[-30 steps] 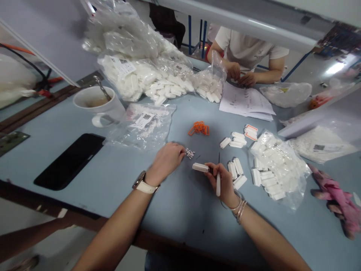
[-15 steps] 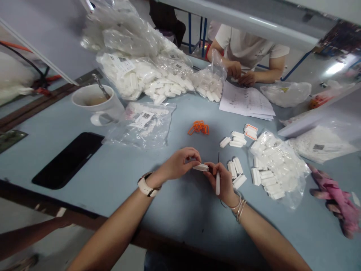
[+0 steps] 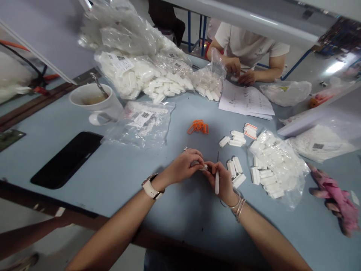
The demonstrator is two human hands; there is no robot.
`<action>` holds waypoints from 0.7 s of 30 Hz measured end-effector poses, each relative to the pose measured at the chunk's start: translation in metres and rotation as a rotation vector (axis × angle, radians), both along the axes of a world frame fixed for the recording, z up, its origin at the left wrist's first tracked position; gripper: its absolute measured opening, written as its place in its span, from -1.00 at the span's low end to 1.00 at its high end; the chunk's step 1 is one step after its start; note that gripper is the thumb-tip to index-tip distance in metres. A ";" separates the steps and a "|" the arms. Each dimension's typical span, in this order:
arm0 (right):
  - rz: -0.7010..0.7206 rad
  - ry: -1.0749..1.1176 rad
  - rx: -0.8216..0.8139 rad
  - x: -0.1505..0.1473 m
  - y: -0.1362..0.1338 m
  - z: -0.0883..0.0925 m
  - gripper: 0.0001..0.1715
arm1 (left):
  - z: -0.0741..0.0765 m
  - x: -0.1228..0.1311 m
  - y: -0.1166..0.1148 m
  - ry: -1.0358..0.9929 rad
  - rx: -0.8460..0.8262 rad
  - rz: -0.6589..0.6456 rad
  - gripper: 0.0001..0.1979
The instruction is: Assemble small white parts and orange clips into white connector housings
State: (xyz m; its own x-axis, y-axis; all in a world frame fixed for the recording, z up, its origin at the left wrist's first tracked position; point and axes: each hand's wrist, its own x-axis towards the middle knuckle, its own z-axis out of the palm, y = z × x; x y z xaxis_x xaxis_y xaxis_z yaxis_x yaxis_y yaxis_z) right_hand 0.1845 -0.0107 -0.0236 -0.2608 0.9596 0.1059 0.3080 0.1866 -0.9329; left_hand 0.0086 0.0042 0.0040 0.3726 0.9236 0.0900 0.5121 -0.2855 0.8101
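Over the middle of the table, my left hand (image 3: 187, 165) is closed, its fingers around one end of a small white slotted plastic piece (image 3: 204, 168). My right hand (image 3: 222, 180) pinches the other end with thumb and fingertips. The same right hand also grips a slim tool with a white handle (image 3: 217, 183) and a thin dark shaft pointing away from me. Much of the piece is hidden by my fingers. A tiny pale ridged bit (image 3: 185, 149) shows just beyond my left hand. Several similar white plastic pieces (image 3: 236, 170) lie right of my right hand.
Orange frames (image 3: 198, 127) lie ahead. At right are more white pieces (image 3: 237, 138), a plastic bag of them (image 3: 278, 158) and a pink cloth (image 3: 338, 199). A mug (image 3: 98, 107), phone (image 3: 67, 160) and full bags (image 3: 152, 75) stand left. A person (image 3: 251, 49) works opposite.
My left hand has slid slightly right, covering more of the white piece. The pale bit beyond it now shows. My right hand has hardly moved and keeps the tool.
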 end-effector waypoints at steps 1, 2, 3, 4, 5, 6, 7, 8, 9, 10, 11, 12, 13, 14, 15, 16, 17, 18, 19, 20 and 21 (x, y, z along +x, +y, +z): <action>-0.004 -0.003 0.004 0.000 0.000 0.000 -0.68 | 0.000 0.000 0.000 0.001 0.006 -0.001 -0.89; -0.006 -0.003 0.008 0.000 0.000 0.001 -0.68 | 0.000 0.001 0.000 -0.001 0.012 -0.005 -0.89; -0.007 0.002 0.014 0.000 0.000 0.001 -0.68 | 0.000 0.001 -0.001 -0.003 0.013 -0.008 -0.90; -0.006 0.011 0.020 -0.001 0.000 0.001 -0.68 | -0.001 0.001 -0.001 -0.003 0.009 -0.005 -0.91; -0.004 0.020 0.023 -0.001 0.000 0.002 -0.68 | -0.002 0.001 -0.001 0.000 0.000 0.006 -0.92; -0.004 0.026 0.027 -0.001 0.000 0.002 -0.68 | -0.003 0.002 -0.001 0.006 -0.016 0.023 -0.93; -0.005 0.028 0.029 -0.001 0.000 0.003 -0.68 | -0.004 0.002 -0.002 0.013 -0.035 0.041 -0.92; -0.007 0.024 0.030 -0.001 0.000 0.003 -0.69 | -0.004 0.002 -0.002 0.018 -0.054 0.057 -0.90; -0.009 0.018 0.030 -0.001 0.000 0.004 -0.68 | -0.005 0.001 -0.002 0.021 -0.071 0.065 -0.88; -0.010 0.013 0.031 -0.001 0.000 0.004 -0.68 | -0.004 0.001 -0.002 0.020 -0.084 0.066 -0.87; -0.009 0.010 0.032 -0.001 0.000 0.005 -0.68 | -0.004 0.001 -0.002 0.017 -0.095 0.061 -0.88; -0.006 0.007 0.035 -0.001 0.000 0.005 -0.67 | -0.003 0.002 -0.003 0.013 -0.104 0.057 -0.90; -0.003 0.006 0.041 -0.001 0.000 0.005 -0.67 | -0.002 0.002 -0.003 0.009 -0.109 0.057 -0.91; -0.001 0.005 0.049 -0.001 0.000 0.004 -0.66 | 0.000 0.003 -0.003 0.006 -0.113 0.058 -0.92; 0.001 0.005 0.056 0.000 0.000 0.004 -0.67 | 0.000 0.004 -0.004 0.005 -0.116 0.059 -0.93; 0.002 0.008 0.059 0.000 0.000 0.003 -0.67 | 0.001 0.005 -0.004 0.006 -0.118 0.062 -0.93; 0.003 0.015 0.060 0.000 0.000 0.003 -0.67 | 0.002 0.006 -0.005 0.009 -0.117 0.066 -0.92; 0.003 0.024 0.054 0.000 0.000 0.002 -0.67 | 0.002 0.007 -0.005 0.011 -0.115 0.071 -0.92; 0.003 0.035 0.042 0.000 0.000 0.001 -0.67 | 0.002 0.007 -0.004 0.013 -0.112 0.076 -0.92; 0.002 0.047 0.026 0.000 0.000 0.000 -0.67 | 0.001 0.007 -0.004 0.016 -0.107 0.082 -0.92; 0.002 0.057 0.007 0.000 0.000 0.000 -0.67 | 0.001 0.006 -0.002 0.016 -0.100 0.091 -0.90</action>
